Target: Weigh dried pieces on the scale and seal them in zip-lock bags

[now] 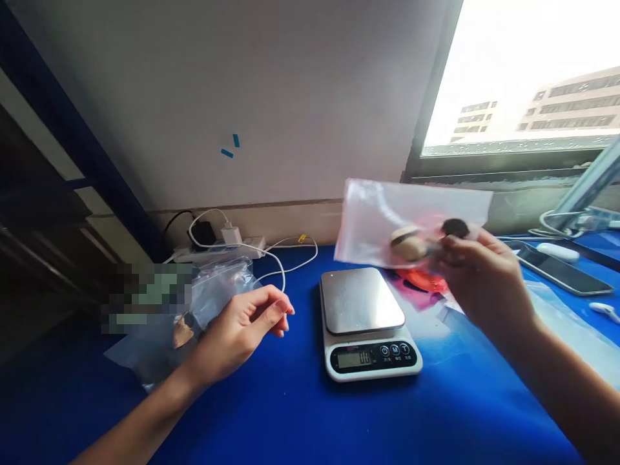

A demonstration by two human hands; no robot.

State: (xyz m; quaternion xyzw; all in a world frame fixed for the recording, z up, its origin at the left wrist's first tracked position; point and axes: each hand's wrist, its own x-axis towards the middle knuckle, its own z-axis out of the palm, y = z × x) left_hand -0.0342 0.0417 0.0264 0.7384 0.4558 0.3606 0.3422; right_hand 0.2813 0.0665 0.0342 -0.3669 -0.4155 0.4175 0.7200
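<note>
We count two hands, one bag held. Right hand (487,274): thumb and fingers pinched closed on the lower right part of one translucent, flat plastic bag (368,219), gap taken up by the plastic. Inside we see at least two items: one rounded beige piece with a dark band (409,244) and one rounded black piece (455,227), both blurred. Bag is raised above the table, behind and right of the scale's plate; right forearm angles in from the lower right.

Left hand (254,316): fingers curled, thumb drawn onto the forefinger, closed only on itself as far as we see. It hovers left of the scale, forearm rising from the lower left.

Between the hands we have one white kitchen scale with a square steel plate (363,300), three round buttons below. Behind it, glossy red-pink packaging (421,281). Left: clear plastic bagging (217,294) with a tan piece (183,330), near one white power strip (194,254). Right: one dark-screened phone (564,268) and one white earbud (604,311). All on one blue table (290,420).
</note>
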